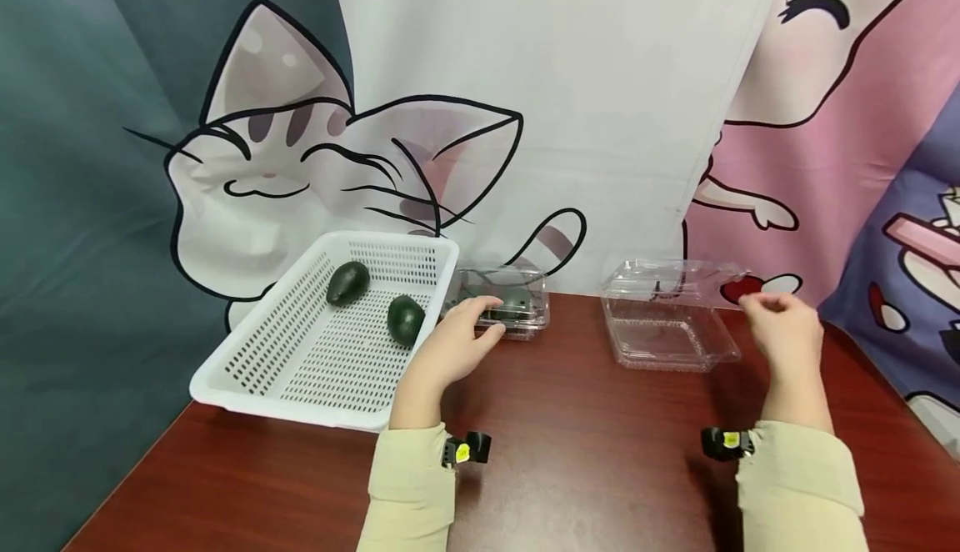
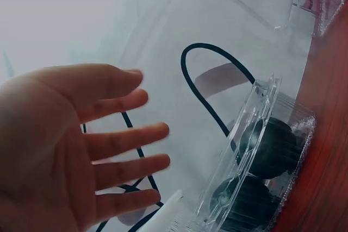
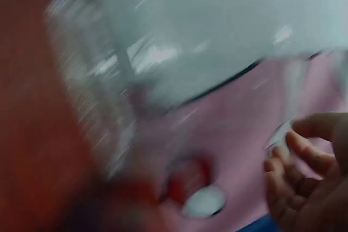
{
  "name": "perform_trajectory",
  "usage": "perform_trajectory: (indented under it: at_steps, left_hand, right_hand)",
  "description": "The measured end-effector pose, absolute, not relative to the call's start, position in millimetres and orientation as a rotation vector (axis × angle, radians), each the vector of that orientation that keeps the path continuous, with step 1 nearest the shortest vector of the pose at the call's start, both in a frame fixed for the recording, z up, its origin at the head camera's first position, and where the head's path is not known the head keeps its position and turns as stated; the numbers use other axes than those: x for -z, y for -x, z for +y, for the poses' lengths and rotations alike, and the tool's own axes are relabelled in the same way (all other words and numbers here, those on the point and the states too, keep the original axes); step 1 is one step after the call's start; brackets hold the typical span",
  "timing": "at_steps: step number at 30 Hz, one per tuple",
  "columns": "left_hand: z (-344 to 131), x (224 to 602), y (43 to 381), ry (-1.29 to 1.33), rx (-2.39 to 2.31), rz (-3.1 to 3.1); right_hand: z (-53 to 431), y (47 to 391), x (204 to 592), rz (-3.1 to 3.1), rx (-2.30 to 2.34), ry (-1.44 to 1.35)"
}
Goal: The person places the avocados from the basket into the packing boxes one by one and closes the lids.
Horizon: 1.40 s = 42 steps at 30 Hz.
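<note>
Nearest: left hand (image 1: pixel 453 345), fingers apart, empty; right hand (image 1: pixel 786 333), thumb and fingers pinching the lid (image 1: pixel 667 282). Beyond, on the counter (image 1: pixel 585 452): open clear container (image 1: pixel 660 343), right of a closed box (image 1: pixel 534 317); presumably light, flexible, easily creased, best gripped at its edge.

Rectangular white plastic basket (image 1: pixel 292 413): plain white, patterned by rows of small slots.
Oval dark-green fruits (image 1: pixel 406 321): one deep green, almost black in the shaded parts.
Closed clear plastic box (image 1: pixel 534 316): colourless; dark green is showing through it.
Open clear plastic box (image 1: pixel 660 339): also colourless, with whitish shine.
Reddish-brown bench (image 1: pixel 585 452): darker wood-like grain.
Cream cloth sleeves (image 1: pixel 798 481): one plain colour.
Small black wrist cameras (image 1: pixel 467 449): yellow mark on each.
Hanging printed cloth (image 1: pixel 585 77): teal, white, pink, violet-blue; black-outlined cat with mauve stripes.
</note>
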<state>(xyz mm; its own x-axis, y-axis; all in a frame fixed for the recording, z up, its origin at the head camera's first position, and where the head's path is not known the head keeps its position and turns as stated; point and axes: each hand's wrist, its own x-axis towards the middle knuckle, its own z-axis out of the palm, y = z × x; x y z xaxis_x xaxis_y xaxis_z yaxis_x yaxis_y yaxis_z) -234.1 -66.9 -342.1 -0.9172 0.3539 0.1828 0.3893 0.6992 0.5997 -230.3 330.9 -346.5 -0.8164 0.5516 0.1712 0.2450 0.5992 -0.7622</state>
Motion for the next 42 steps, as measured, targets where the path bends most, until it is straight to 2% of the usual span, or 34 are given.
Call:
perform_trajectory:
  at_steps: [4, 9, 21, 34, 42]
  left_hand:
    - [-68.4, 340.6, 233.4, 0.6, 0.977, -2.758]
    - [-72.5, 337.7, 231.6, 0.532, 0.903, -2.693]
    - [-87.2, 334.2, 229.0, 0.362, 0.887, -2.785]
    - [-105.5, 325.8, 223.1, 0.282, 0.924, -2.778]
    - [-109.3, 323.4, 220.9, 0.285, 0.943, -2.772]
  right_hand:
    - [352.5, 236.8, 380.3, -2.695, -1.107, 0.571]
    - [356.4, 249.6, 396.7, -2.686, -1.342, 0.524]
    - [340.8, 241.4, 397.6, -2.582, -1.682, 0.49]
    - [297.9, 228.7, 402.2, -2.458, -2.021, 0.49]
    - [292.0, 223.0, 407.1, -2.363, -2.118, 0.508]
